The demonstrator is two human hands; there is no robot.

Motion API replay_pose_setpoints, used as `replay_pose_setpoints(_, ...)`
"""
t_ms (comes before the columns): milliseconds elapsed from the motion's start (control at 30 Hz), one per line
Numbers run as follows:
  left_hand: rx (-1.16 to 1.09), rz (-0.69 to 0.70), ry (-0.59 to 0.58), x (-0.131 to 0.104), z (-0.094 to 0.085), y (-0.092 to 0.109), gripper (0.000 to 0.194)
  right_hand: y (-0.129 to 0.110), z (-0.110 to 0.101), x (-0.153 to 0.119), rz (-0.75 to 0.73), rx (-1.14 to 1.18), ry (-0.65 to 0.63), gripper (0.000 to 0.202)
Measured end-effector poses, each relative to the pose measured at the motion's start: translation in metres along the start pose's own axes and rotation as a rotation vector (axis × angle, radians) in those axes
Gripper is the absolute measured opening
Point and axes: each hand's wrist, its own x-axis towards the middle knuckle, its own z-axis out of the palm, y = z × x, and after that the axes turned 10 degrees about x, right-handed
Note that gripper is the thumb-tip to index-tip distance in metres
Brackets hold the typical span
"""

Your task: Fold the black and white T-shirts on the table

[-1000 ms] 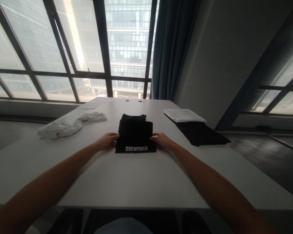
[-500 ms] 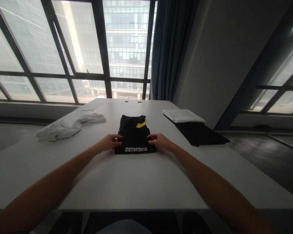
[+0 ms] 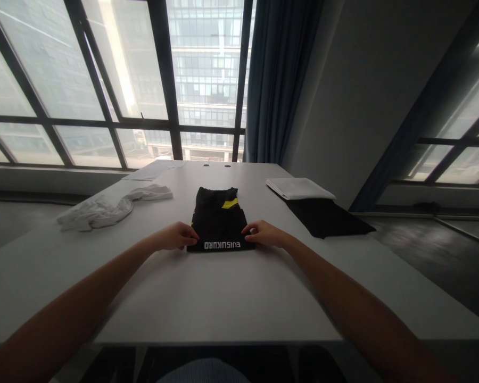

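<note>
Black garment (image 3: 219,223) looked soft, light; corners suited holding.
Left hand (image 3: 176,235), eight o'clock, right hand (image 3: 265,233), four: fingers narrow, grip unclear.

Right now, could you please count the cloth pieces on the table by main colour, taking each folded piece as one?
Black: 2 (the printed black garment and the flat black cloth)
White: 2 (the crumpled white cloth and the folded white cloth)
Total: 4
</note>
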Motion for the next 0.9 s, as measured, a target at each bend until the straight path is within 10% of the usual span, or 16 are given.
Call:
replay_pose_setpoints(733, 0.28, -0.011, -0.059, -0.009, 0.004, 0.015, 0.015, 0.0, 0.002, 0.002, -0.063, -0.272, 0.044, 0.017)
replay_pose_setpoints(900, 0.487, 0.094, 0.09, -0.013, 0.006, 0.021, 0.021, -0.001, -0.004, -0.004, 0.013, -0.236, -0.068, 0.021)
